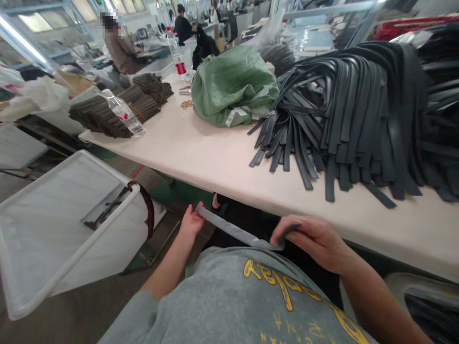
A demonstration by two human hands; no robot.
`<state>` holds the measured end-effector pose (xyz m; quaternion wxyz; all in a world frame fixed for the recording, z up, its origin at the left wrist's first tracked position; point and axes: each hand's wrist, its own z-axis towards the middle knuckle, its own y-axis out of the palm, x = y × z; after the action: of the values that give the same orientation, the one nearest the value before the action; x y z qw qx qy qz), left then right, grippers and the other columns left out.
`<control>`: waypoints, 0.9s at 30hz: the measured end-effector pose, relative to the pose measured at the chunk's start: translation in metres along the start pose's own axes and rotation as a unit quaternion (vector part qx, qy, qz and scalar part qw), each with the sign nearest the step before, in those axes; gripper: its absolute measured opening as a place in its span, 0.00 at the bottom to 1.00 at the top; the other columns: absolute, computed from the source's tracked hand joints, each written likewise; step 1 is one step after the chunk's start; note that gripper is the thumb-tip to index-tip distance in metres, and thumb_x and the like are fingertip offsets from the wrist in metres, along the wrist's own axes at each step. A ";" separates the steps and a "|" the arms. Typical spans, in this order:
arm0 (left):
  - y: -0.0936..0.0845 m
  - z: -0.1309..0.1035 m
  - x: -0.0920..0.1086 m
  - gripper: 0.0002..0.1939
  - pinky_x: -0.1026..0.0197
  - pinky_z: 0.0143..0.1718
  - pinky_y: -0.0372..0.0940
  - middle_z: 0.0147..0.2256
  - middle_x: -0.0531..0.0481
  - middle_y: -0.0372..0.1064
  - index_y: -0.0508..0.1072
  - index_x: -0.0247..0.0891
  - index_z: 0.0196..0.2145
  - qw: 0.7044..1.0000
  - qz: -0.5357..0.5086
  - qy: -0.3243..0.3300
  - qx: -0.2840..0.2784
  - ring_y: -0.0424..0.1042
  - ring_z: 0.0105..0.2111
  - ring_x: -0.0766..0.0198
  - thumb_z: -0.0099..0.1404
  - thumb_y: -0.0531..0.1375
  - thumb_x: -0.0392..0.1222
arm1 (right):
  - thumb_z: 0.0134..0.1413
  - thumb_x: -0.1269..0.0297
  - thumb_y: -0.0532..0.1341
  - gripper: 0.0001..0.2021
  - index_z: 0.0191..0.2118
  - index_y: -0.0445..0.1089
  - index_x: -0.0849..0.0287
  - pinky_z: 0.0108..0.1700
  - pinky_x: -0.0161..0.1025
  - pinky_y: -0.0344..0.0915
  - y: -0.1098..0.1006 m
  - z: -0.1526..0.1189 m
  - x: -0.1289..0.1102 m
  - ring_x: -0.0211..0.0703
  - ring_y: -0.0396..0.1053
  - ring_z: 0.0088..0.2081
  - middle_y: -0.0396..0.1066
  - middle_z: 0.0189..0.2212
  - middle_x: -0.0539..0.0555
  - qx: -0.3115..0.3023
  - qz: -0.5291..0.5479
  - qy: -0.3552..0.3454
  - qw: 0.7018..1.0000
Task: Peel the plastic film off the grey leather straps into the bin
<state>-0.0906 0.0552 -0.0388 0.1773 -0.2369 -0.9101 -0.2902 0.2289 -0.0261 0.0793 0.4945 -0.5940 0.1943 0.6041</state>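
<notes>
A long flat strap (233, 230), pale grey on the side that shows and dark at its right end, stretches across my lap below the table edge. My left hand (193, 220) pinches its far left end between thumb and fingers. At the other end, my right hand (311, 239) is closed around the strap, where it bends back and its dark side shows. A big heap of black straps (344, 110) lies on the table beyond my right hand, with loose ends fanned toward me.
The pale table (201, 153) carries a green woven sack (233, 86), bundled dark strips (143, 98), a lying plastic bottle (124, 113) and an upright bottle (176, 52). A white bin (64, 229) stands at left. Another person (120, 45) is at a far table.
</notes>
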 end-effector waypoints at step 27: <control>0.095 -0.106 -0.080 0.22 0.60 0.39 0.68 0.39 0.44 0.77 0.76 0.38 0.49 0.632 0.516 0.076 -0.573 0.74 0.35 0.58 0.63 0.62 0.55 | 0.60 0.57 0.63 0.10 0.40 0.79 0.55 0.55 0.46 0.67 -0.034 -0.019 -0.006 0.45 0.75 0.46 0.79 0.43 0.55 0.396 0.124 -0.040 0.909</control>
<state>0.0457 0.0322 0.0479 0.1950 -0.6991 -0.2732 -0.6313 0.2658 -0.0285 0.0922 0.6178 -0.2953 0.4697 0.5572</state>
